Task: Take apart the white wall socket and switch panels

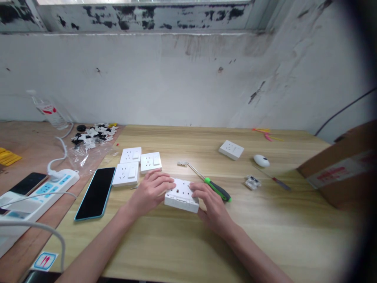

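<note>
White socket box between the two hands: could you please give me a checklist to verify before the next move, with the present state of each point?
1. Left hand and right hand both on the white socket box: ok.
2. Green-and-black screwdriver lying on the table, not held: ok.
3. Small part well apart from the screwdriver's tip: not ok, it lies right at it.
4. Phone away from both hands: ok.
5. Underside of the box sound: cannot tell, hidden.

No legible text; bottle label (49, 110), sticker (45, 261) bear red marks, perhaps characters.
</note>
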The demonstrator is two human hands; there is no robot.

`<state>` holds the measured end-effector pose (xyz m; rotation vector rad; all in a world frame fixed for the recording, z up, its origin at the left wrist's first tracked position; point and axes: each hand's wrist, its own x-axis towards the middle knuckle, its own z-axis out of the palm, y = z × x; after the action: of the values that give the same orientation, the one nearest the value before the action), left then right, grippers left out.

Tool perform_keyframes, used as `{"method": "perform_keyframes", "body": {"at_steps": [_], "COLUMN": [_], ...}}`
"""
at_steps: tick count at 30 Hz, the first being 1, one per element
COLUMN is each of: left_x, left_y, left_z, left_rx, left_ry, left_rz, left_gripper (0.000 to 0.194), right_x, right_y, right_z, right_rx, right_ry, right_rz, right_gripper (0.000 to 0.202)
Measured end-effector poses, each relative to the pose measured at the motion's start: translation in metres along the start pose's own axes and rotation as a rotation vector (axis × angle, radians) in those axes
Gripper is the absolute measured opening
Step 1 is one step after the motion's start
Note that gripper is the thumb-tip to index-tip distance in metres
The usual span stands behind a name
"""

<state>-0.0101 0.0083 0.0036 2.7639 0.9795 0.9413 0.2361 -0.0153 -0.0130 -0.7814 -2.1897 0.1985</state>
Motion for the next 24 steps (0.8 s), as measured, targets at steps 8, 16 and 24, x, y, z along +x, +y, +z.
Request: {"method": "perform_keyframes", "body": {"at_steps": [8,16,24], "left_x": [-0.001,-0.001,0.000], "left_y": [0.006,0.015,0.006], "left_z": [0.001,-0.003,-0.001], "left_rx": [0.084,0.177,-0.043], "left_ry": [0.187,0.293,0.127], "left_rz": [0.088,0.179,-0.003], "left_gripper": [0.015,0.017,0.022], "right_x": [0.001,0.001,-0.002], "right_y": [-0.005,-0.005,0.000], "right_z": [-0.002,-0.001,0.000], "right_rx": [-0.142,-0.200,0.098], "right_ry": [0.133,0.215,0.153], "right_rz": [-0.088,-0.164,0.136], "right_gripper": [0.029,0.026,0.034]}}
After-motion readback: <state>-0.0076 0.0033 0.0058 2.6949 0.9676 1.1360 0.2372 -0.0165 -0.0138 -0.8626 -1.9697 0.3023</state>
